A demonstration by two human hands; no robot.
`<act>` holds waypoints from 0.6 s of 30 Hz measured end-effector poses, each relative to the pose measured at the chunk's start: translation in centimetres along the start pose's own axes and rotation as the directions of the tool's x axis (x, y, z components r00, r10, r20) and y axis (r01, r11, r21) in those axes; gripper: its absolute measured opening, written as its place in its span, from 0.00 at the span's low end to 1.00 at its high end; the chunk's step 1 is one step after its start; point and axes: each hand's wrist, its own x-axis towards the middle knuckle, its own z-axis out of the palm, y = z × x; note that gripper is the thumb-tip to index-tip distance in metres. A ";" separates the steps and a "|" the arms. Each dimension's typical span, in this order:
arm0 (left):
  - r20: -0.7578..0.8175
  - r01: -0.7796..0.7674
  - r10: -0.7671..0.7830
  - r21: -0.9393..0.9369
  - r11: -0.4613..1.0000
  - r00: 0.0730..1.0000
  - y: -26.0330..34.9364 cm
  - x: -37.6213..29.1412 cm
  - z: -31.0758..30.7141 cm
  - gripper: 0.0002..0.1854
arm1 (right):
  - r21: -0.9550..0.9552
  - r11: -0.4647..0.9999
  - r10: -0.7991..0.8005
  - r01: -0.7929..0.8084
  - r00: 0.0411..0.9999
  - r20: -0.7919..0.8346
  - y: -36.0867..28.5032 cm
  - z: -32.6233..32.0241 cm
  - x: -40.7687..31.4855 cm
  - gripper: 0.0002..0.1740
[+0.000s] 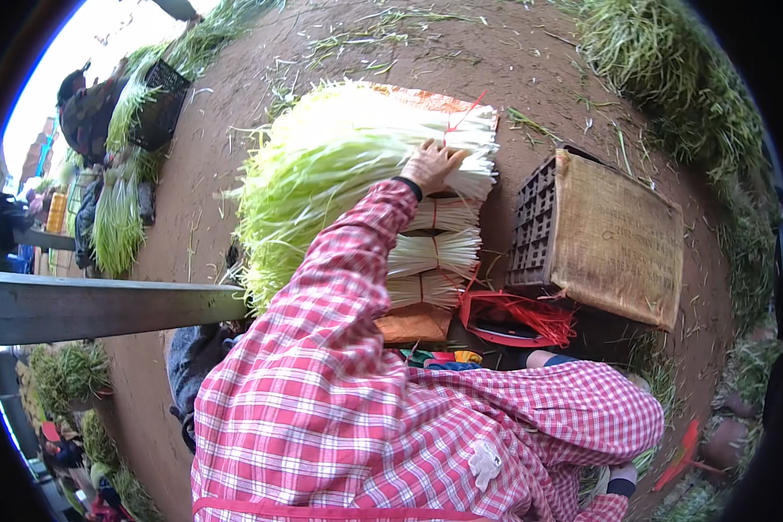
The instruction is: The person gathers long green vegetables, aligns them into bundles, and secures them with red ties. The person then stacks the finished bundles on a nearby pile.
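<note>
My left hand [432, 168] rests on the white stems of the upper bundles, fingers apart, just below a red tie. The stacked bundles of long, white-stemmed greens [326, 150] have pale yellow-green leaves fanning left. Below the hand, more bundles [434, 251] are bound with thin red ties. Orange woven sheeting [421, 323] shows beneath the stack. At lower right, my right hand [623, 471] is mostly hidden beyond plaid cloth, near loose greens; its grip cannot be made out. Red tying strips [541, 320] lie in a red-rimmed container right of the stack.
A dark plastic crate [532, 225] with burlap sacking [616, 238] over it stands at right. A metal beam [111, 308] juts in from the left. Heaped greens [665, 78] line the right side. Another person [91, 117] is beside a black crate [160, 104] at upper left.
</note>
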 end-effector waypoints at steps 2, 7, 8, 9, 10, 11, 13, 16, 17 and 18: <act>-0.115 -0.011 0.015 0.031 0.999 0.993 -0.6 0.5 1.1 0.42 | -0.030 0.998 0.055 -0.055 0.998 -0.021 -1.2 -1.7 0.1 0.20; 0.005 0.064 -0.064 0.090 0.994 0.998 1.1 -1.4 4.5 0.37 | -0.003 0.999 0.043 -0.043 0.997 -0.058 -1.1 -2.7 0.3 0.19; -0.041 0.038 -0.036 0.044 0.998 0.999 1.2 -1.8 4.5 0.38 | 0.017 1.000 0.020 -0.019 0.998 -0.063 -0.6 -2.4 0.3 0.19; -0.085 0.007 -0.008 -0.016 1.000 0.996 1.2 -2.3 4.2 0.40 | 0.031 1.000 -0.002 0.004 0.998 -0.063 -0.2 -2.0 0.4 0.19; -0.076 0.038 -0.029 0.116 0.992 0.997 0.9 -3.1 3.7 0.46 | 0.048 0.998 -0.027 0.030 0.997 -0.069 0.2 -1.6 0.5 0.18; -0.084 0.045 -0.027 0.217 0.975 0.996 0.5 -4.0 2.9 0.52 | 0.063 0.996 -0.058 0.063 0.995 -0.079 0.6 -1.2 0.6 0.18; -0.051 0.206 -0.199 0.277 0.939 0.979 -1.2 -6.8 0.7 0.65 | 0.091 0.989 -0.108 0.117 0.989 -0.098 0.9 -0.7 0.9 0.18; 0.028 0.333 -0.341 0.155 0.930 0.940 -3.8 -11.4 -2.3 0.66 | 0.031 1.000 0.000 0.000 1.000 -0.017 0.3 -0.6 1.2 0.19; 0.028 0.361 -0.369 0.147 0.921 0.929 -4.8 -12.3 -2.9 0.66 | 0.035 0.999 0.029 -0.029 1.000 -0.001 0.0 -0.6 1.3 0.21; 0.122 0.415 -0.440 0.185 0.891 0.890 -5.8 -12.7 -3.4 0.65 | 0.012 0.999 0.047 -0.047 0.999 0.018 -0.3 -0.6 1.3 0.21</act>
